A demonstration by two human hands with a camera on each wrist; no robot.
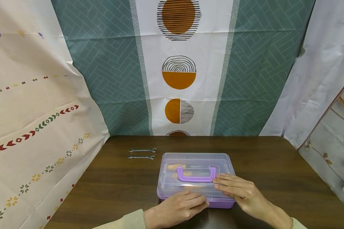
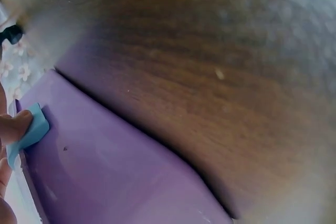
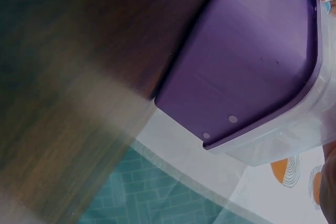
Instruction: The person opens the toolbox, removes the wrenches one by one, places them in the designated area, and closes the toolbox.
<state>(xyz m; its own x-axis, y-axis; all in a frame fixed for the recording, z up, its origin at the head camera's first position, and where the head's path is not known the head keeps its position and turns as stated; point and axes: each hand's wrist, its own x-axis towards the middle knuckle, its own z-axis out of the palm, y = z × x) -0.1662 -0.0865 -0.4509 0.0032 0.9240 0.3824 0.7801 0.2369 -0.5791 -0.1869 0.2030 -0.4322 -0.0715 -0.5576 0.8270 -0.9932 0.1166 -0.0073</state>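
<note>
A plastic toolbox (image 1: 195, 162) with a clear lid, a purple base and a purple carrying handle (image 1: 196, 179) sits on the table, lid down. Through the lid, yellow-handled items (image 1: 176, 166) show blurred; their kind is unclear. At the front edge, my left hand (image 1: 183, 205) has its fingers over the lid's rim, while its thumb (image 2: 20, 123) lies on the blue latch (image 2: 38, 125), pinching there. My right hand (image 1: 243, 192) rests with extended fingers on the lid's right part, beside the handle. The latch is hidden by the left hand in the head view.
Two open-end wrenches, an upper one (image 1: 142, 150) and a lower one (image 1: 141, 157), lie side by side left of the toolbox on the brown wooden table (image 1: 117, 184). Patterned cloths (image 1: 111, 63) hang behind and at both sides of the table.
</note>
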